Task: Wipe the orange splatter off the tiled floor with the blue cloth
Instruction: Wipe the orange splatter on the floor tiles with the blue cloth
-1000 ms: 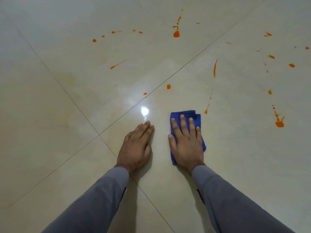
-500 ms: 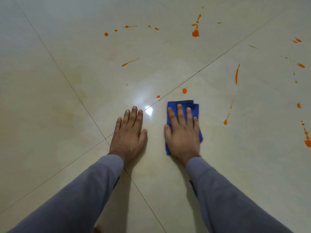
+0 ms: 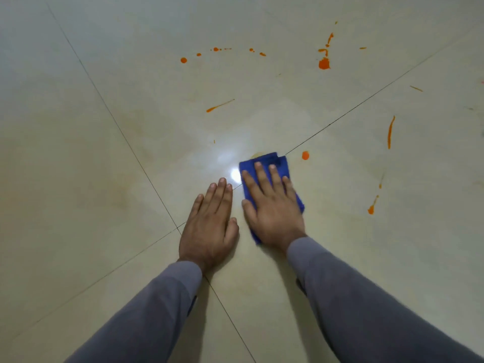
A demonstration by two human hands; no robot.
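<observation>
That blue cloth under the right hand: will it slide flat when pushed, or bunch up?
The blue cloth looks soft and folded, so it would probably flop if lifted. Under the flat right hand it likely slides easily, since the tiled floor is glossy. Its uncovered far edge may bunch or curl when pushed.

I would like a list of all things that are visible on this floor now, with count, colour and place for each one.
blue cloth: one, blue, folded, flat on the floor under the right hand
orange splatter: many spots and streaks, orange, mostly far and right; one round spot just right of the cloth
tiled floor: cream glossy tiles, dark grout lines, bright glare beside the cloth
sleeves: two, grey
left hand: flat on the bare floor
right hand: flat, pressing the cloth
</observation>
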